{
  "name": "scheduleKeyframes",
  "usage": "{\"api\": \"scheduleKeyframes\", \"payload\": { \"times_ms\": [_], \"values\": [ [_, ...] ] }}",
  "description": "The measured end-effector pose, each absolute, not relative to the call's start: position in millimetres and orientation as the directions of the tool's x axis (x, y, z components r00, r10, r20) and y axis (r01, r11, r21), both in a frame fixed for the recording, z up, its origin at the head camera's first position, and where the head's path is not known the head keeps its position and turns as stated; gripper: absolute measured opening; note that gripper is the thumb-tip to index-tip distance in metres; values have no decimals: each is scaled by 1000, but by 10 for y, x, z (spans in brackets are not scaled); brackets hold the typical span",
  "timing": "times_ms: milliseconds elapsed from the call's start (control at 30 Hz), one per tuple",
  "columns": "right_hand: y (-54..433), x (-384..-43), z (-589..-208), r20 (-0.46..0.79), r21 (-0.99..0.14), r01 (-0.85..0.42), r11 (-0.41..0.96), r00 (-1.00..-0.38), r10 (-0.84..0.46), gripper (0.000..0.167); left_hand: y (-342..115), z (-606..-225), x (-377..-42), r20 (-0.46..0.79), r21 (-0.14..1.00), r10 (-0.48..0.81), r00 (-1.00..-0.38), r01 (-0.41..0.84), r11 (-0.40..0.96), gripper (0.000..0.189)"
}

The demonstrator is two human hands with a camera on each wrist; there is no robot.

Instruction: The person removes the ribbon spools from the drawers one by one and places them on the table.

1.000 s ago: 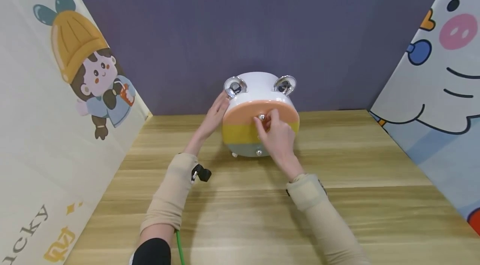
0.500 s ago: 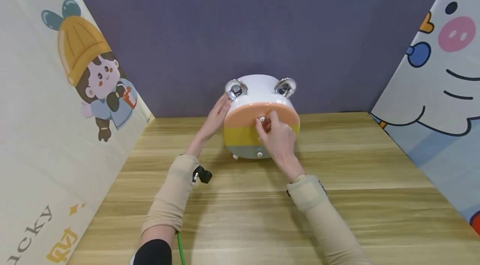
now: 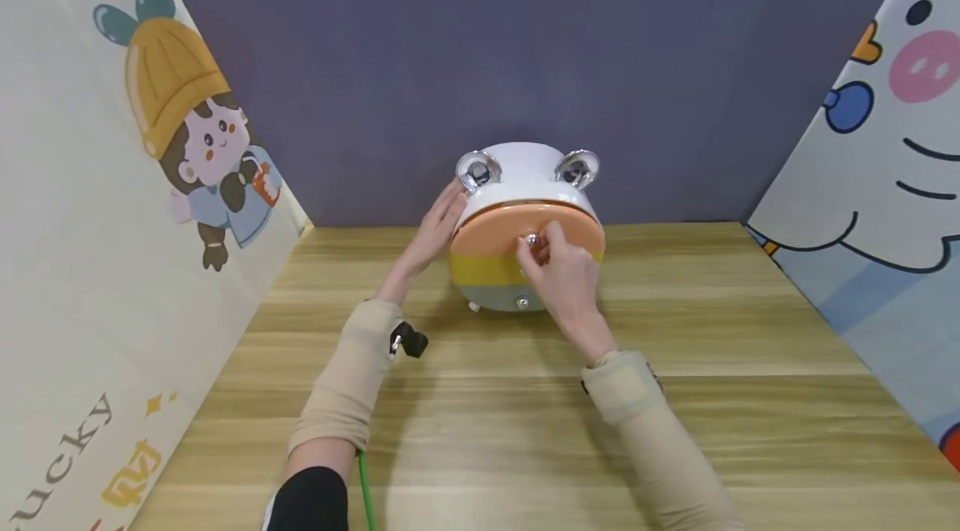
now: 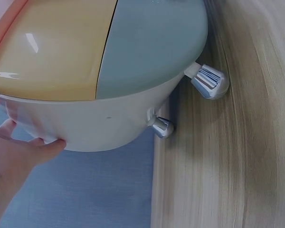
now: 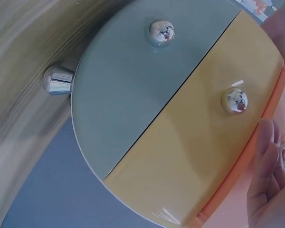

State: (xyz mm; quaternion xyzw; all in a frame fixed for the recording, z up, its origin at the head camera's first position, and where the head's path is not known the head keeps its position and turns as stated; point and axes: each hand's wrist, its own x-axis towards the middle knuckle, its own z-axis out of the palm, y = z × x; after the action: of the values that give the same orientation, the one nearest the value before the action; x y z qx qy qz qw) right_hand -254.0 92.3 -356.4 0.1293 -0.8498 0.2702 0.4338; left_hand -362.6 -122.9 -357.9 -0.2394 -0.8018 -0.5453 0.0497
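A small rounded drawer cabinet [image 3: 522,168] with a white body and two silver ears stands against the back wall. Its front has an orange top drawer [image 3: 483,232], a yellow middle drawer [image 5: 180,137] and a grey-green bottom drawer [image 5: 123,90]. My right hand [image 3: 568,279] pinches the top drawer's silver knob [image 3: 532,239] between thumb and fingers. That drawer sticks out slightly, its orange edge standing proud of the yellow one in the right wrist view. On the cabinet's left side, my left hand [image 3: 435,232] rests with extended fingers, thumb touching the white wall in the left wrist view.
Silver feet [image 4: 210,81] hold the cabinet above the wooden table [image 3: 480,431]. Behind it rises a dark blue-grey wall [image 3: 480,39]. Printed cartoon panels flank both sides. A black wrist camera [image 3: 408,340] and a green cable [image 3: 366,489] are on the left arm.
The top orange drawer has come out a little toward me, opening a thin gap along its upper edge. My right hand keeps its pinch on the knob; the left hand stays at the cabinet's side.
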Motion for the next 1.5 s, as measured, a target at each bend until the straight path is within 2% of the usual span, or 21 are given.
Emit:
{"api": "scheduleKeyframes", "payload": {
  "times_ms": [1067,1500],
  "values": [
    [980,-2217,-3547,815,-318,-487,814,-579,-28,21,-1231,-3558,-3638,315,867,337,-887,413,279,58],
    [997,-2106,-3553,833,-284,-505,815,-550,-51,22,-1209,-3562,-3644,334,858,333,-882,431,280,57]
  ]
}}
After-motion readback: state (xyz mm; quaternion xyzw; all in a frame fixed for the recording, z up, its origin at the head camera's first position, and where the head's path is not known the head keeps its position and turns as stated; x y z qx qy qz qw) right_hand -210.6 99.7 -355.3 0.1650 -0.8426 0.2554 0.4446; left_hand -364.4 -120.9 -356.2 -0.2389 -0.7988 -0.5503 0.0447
